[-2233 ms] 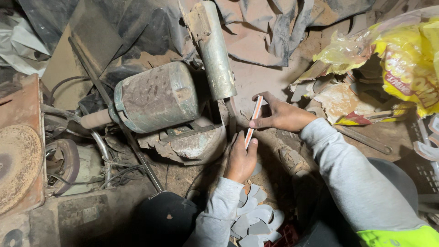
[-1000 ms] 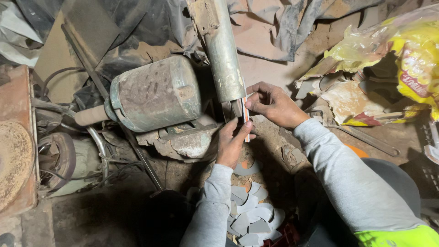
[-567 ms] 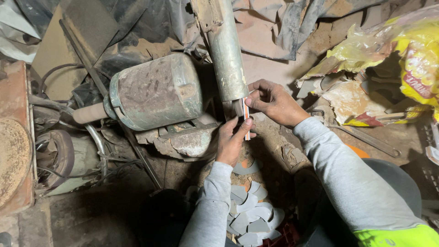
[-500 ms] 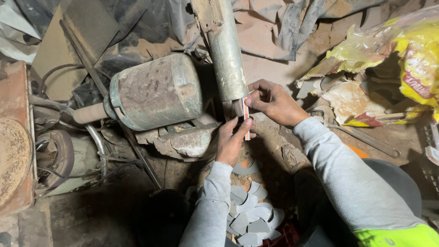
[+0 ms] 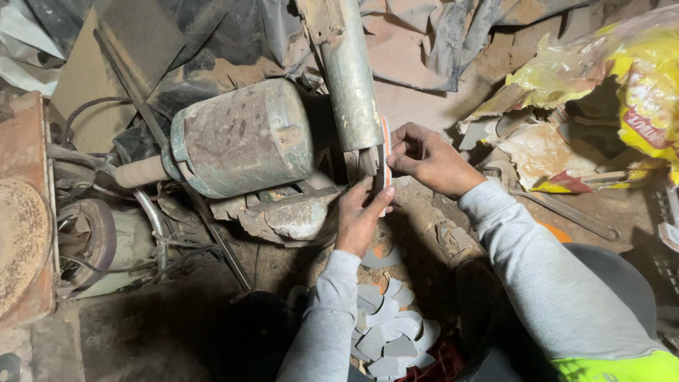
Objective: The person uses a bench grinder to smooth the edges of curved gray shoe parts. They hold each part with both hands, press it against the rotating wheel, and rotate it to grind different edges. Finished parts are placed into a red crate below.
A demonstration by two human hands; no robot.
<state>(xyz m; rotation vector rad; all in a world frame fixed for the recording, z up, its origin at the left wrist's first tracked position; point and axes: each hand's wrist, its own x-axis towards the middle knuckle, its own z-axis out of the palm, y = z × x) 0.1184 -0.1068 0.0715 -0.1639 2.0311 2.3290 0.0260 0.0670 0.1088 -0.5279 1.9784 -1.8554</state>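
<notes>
Centrally, 2 bare hands hold a thin flat piece, pale with an orange edge, upright against the lower end of a dull metal cylinder that runs up to the top edge of the view. Left hand: fingers closed on the lower end of the piece, thumb along its side. Right hand: fingertips pinching its upper part from the right. Both sleeves are grey. Just left of the cylinder lies a worn, rusted green motor housing with a stub shaft pointing left, resting on dirt-caked scrap and loose cables. Below the hands, near the bottom edge, a heap of grey curved offcuts sits on the earthen floor. At the left edge stands a rusty disc; at the top right corner, crumpled yellow plastic bags. Dark sheeting and torn card line the back of the dim, cluttered workspace.
</notes>
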